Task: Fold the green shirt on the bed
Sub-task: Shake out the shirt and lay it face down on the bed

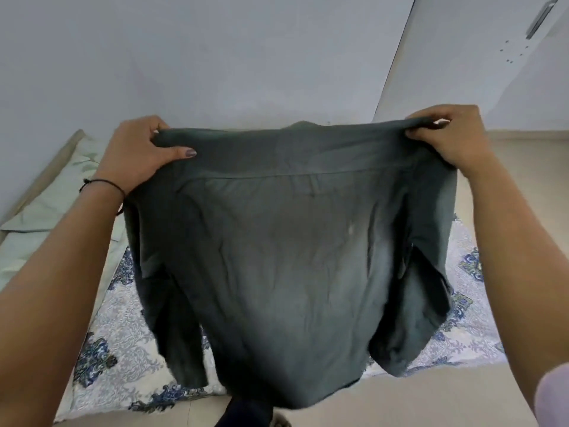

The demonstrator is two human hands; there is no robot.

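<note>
The dark green shirt (pixel 283 248) hangs spread out in front of me, its back facing me and the collar at the top. My left hand (pixel 141 152) grips its left shoulder, thumb across the cloth. My right hand (pixel 449 134) pinches the right shoulder at the same height. Both sleeves dangle at the sides, and the hem reaches down over the near edge of the bed (pixel 123 365), which lies low beneath the shirt with a white and blue patterned cover.
A pale green pillow (pixel 58 192) lies at the left end of the bed against the wall. A grey wall stands behind, and a white door (pixel 492 57) is at the right. Beige floor (pixel 431 402) surrounds the bed.
</note>
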